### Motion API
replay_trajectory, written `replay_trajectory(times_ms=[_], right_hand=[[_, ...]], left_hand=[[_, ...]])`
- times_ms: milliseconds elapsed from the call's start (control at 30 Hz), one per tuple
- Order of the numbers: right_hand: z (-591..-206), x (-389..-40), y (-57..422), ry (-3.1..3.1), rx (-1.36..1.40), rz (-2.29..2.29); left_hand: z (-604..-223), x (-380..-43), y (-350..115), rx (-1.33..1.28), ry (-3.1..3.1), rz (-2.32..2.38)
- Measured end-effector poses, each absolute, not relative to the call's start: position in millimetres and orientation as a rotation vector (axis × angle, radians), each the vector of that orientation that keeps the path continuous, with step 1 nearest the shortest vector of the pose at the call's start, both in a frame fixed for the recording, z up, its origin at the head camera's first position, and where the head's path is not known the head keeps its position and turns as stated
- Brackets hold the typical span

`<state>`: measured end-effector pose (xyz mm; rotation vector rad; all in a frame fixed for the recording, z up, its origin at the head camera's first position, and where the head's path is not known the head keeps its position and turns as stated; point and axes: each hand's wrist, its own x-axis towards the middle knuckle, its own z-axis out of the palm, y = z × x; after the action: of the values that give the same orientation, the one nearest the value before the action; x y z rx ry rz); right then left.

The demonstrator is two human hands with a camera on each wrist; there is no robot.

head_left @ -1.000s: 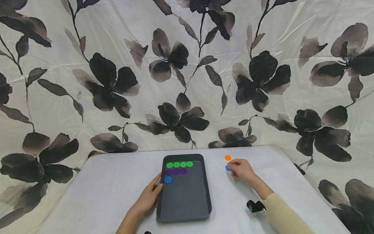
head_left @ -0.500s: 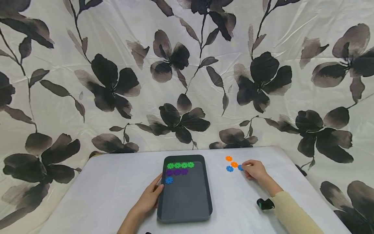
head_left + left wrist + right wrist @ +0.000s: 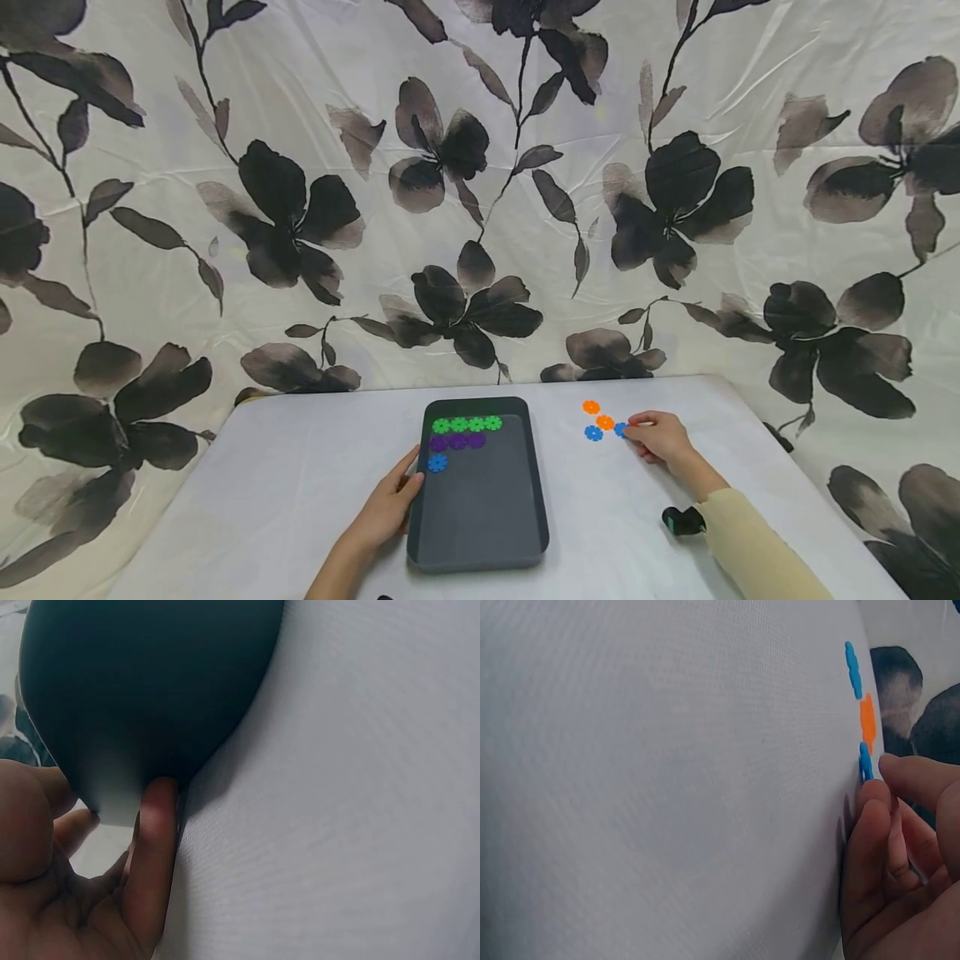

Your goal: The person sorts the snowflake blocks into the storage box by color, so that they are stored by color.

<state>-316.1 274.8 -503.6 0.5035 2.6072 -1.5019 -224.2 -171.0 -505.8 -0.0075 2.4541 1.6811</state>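
My left hand (image 3: 382, 507) grips the left edge of a dark grey tray (image 3: 480, 521), thumb on the rim. In the left wrist view, the fingers (image 3: 155, 847) reach around the tray's outer side (image 3: 142, 705). Inside the tray lie a row of several green notched discs (image 3: 477, 424), a row of three purple discs (image 3: 457, 442) and one blue disc (image 3: 437, 462). Right of the tray, my right hand (image 3: 663, 437) pinches the edge of a blue notched disc (image 3: 620, 429) at the tabletop; fingertips partly hide it. The right wrist view shows this blue disc (image 3: 865, 759) standing out beyond the fingers.
Next to the right hand lie an orange disc (image 3: 604, 422), another orange disc (image 3: 591, 407) and a loose blue disc (image 3: 594, 433). A white cloth covers the table (image 3: 285, 475). Behind it hangs a flower-printed sheet (image 3: 480, 208). A black device (image 3: 682, 521) sits at the right wrist.
The right hand has shifted right, away from one blue disc to another, uncovering an orange disc. In the last half second it barely moves. The left hand keeps its hold on the tray.
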Motion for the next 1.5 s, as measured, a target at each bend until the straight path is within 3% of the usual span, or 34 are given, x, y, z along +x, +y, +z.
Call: replay_trajectory(times_ms=[567,867,1500], right_hand=[[-506,-316,273,2.665,0.495,-1.410],[-500,-322,266,2.519,0.573,-1.605],[-479,-321,217,2.149,0.254,-2.000]], left_hand=[[-508,-224,-168,-0.034,2.455,1.674],[-507,-223,-170,-0.039,2.481,1.668],[-508,-221,-170,-0.023,2.494,1.679]])
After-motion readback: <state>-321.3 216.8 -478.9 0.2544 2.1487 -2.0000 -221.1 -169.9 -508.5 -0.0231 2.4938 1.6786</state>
